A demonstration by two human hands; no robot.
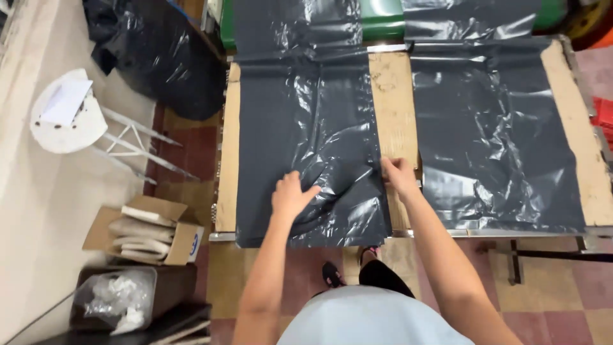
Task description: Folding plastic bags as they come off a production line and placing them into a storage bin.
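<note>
A dark grey plastic bag (300, 121) lies flat on the left half of a cardboard-topped table (394, 102). My left hand (290, 195) rests palm down on its lower part, fingers spread, where the plastic is wrinkled. My right hand (400, 174) pinches the right edge of the same bag, at the strip of bare cardboard. A second dark grey plastic bag (495, 134) lies flat on the right half of the table, untouched.
A white stool (67, 118) with a paper on it stands at the left. A black plastic heap (159, 51) lies behind it. An open cardboard box (147, 230) and a bin (124, 297) sit on the floor. A green surface (382, 16) runs along the back.
</note>
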